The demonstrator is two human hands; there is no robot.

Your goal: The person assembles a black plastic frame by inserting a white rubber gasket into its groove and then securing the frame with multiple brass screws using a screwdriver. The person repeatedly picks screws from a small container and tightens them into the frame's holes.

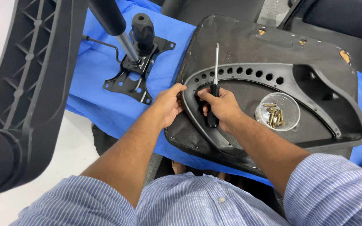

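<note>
My striped shirt (181, 201) sits nearest. Left of my left hand (168, 104), which grips the seat pan (273, 71), lies the tilt mechanism (137, 67). My right hand (223, 109) clamps the screwdriver (214, 88); swinging it could tip the screw bowl (292, 106) just right.

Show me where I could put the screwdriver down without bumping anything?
Bare blue cloth lies between the metal chair mechanism and the seat underside. Dark fabric inside the plastic frame, left of the bowl of screws, is free too. It is crowded around the hands: left hand, right hand holding the screwdriver.
</note>
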